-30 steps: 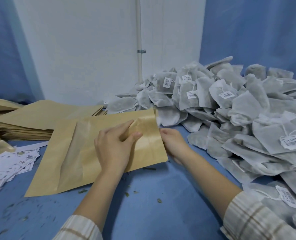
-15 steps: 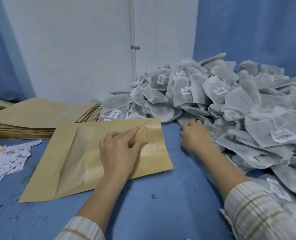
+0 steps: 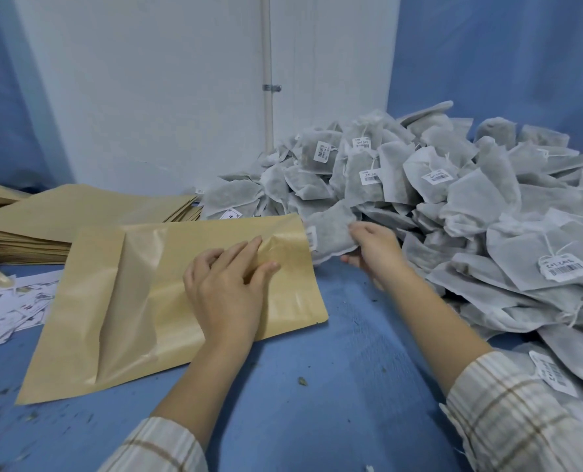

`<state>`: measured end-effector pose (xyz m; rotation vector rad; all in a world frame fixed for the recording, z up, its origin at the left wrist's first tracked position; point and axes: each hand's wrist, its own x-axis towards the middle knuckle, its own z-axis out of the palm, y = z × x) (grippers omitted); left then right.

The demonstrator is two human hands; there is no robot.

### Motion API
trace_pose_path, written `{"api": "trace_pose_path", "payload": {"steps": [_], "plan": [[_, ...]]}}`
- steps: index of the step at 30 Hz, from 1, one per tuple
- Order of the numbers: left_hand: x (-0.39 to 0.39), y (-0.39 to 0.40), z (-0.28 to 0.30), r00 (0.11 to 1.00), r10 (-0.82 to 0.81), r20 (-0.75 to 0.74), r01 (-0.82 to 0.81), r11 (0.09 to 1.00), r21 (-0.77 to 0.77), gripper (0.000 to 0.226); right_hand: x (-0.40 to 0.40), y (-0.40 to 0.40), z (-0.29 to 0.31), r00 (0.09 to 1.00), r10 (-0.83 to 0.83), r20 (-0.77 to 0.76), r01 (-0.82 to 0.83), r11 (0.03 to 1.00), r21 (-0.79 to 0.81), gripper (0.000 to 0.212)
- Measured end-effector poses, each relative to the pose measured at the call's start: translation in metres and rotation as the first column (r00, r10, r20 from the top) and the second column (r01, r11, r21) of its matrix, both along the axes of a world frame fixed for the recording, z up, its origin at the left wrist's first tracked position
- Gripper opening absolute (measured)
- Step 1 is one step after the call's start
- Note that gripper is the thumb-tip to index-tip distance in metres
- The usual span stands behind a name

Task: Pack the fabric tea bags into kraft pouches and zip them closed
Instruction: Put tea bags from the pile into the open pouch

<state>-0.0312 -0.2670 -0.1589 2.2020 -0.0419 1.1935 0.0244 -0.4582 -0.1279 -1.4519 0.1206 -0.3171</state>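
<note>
A kraft pouch point(image 3: 140, 301) lies flat on the blue table, its mouth toward the right. My left hand point(image 3: 227, 287) rests on the pouch near that mouth, and its thumb and fingers pinch the top layer up. My right hand point(image 3: 373, 248) grips a grey fabric tea bag point(image 3: 331, 233) right at the pouch's mouth. One end of the bag with its white tag sits at the pouch's edge. A large heap of tea bags point(image 3: 470, 212) with barcode tags covers the right side.
A stack of flat kraft pouches point(image 3: 62, 219) lies at the back left. Loose white printed labels point(image 3: 7, 308) are scattered at the left edge. A white wall panel with a pipe point(image 3: 267, 80) stands behind. Tea crumbs dot the blue table point(image 3: 334, 386).
My right hand left the pouch's mouth, reached into the heap, and has come back gripping a tea bag at the pouch's opening. My left hand stayed on the pouch.
</note>
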Motion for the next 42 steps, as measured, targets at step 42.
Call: {"api": "trace_pose_path", "payload": {"steps": [42], "plan": [[-0.006,-0.010,0.005,0.994,-0.051,-0.093,0.054,0.998,0.026,0.037,-0.004,0.013,0.006,0.935,-0.250,0.251,0.348,0.774,-0.529,0.041]]}}
